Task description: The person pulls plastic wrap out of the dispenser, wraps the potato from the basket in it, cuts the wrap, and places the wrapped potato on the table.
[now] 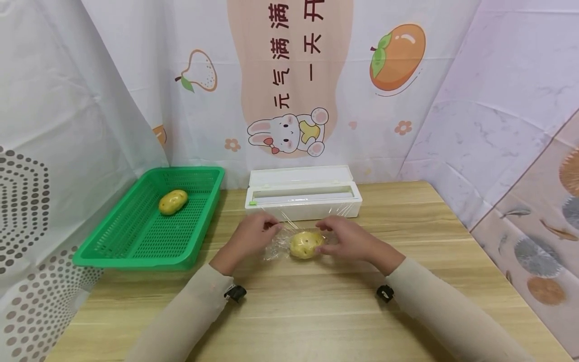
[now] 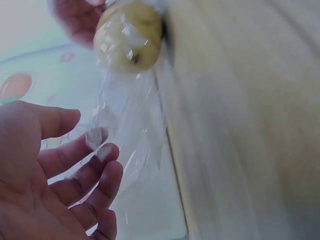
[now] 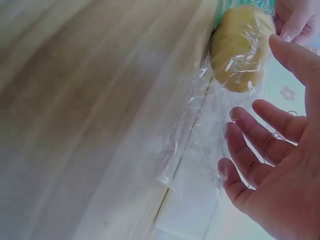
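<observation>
A potato lies on the wooden table with clear plastic wrap over it. The wrap stretches from the potato back to a white cling-film dispenser box, whose lid stands raised. On the potato's left is my left hand, thumb apart from the loosely bent fingers, with fingertips against the wrap in the left wrist view. My right hand is at the potato's right side, its thumb tip close beside it. In the right wrist view its fingers are spread and slightly bent along the film's edge.
A green plastic basket stands at the left of the table, holding another potato. A printed curtain hangs right behind the dispenser and along both sides. The wooden table extends toward me in front of the hands.
</observation>
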`<state>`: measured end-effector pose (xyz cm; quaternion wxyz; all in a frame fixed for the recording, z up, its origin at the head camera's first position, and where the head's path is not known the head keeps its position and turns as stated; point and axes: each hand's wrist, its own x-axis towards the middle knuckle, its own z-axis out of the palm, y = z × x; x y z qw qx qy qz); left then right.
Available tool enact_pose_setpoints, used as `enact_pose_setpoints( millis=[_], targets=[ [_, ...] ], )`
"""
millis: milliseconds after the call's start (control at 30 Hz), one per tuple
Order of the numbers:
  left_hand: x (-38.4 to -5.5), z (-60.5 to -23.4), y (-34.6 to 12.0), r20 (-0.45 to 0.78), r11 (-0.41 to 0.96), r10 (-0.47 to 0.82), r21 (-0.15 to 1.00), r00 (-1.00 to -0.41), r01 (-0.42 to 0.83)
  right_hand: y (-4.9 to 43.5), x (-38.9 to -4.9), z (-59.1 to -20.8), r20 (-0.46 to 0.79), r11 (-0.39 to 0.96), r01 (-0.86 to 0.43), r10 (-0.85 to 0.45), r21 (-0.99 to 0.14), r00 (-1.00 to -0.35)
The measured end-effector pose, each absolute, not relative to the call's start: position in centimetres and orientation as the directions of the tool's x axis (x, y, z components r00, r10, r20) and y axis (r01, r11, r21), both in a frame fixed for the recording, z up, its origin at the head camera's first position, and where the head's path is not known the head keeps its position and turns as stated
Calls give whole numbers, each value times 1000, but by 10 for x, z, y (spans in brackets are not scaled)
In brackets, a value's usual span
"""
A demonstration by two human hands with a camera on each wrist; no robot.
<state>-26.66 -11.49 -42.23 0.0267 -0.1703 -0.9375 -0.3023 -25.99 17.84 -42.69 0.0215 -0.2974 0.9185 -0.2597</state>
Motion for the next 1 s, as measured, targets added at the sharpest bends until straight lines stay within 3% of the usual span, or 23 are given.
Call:
enact_pose_setpoints(
  millis=[300, 667, 1000],
  targets=[
    [-275, -419, -139, 205, 722, 168, 641, -964, 262, 177, -261, -420, 167, 657, -604, -602, -452, -781],
    [-293, -424, -157, 227, 602, -142, 793, -963, 98, 153, -277, -393, 187, 655, -655, -639, -376, -746],
    [-306, -437, -159, 171, 480, -143, 873, -975, 82, 106, -308, -361, 129, 697, -639, -637, -325, -760]
  ],
)
